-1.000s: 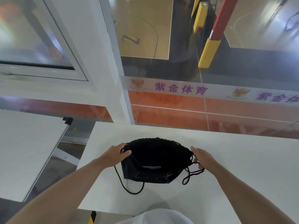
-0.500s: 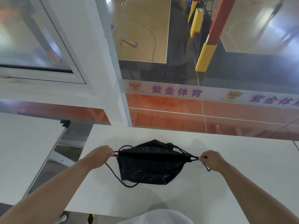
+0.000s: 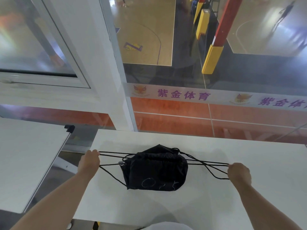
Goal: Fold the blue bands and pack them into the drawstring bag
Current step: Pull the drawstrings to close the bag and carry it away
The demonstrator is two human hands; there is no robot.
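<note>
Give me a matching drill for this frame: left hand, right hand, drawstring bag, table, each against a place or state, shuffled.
Column 1:
1. left hand
2. right hand
3. drawstring bag
4. table

Column 2:
A. black, mouth cinched shut, lying between the hands
B. white, bears the bag
C. fist closed on cords at the bag's right side
D. fist closed on cords at the bag's left side

Pairs: 1-D, 2-C, 3-A, 4-B
</note>
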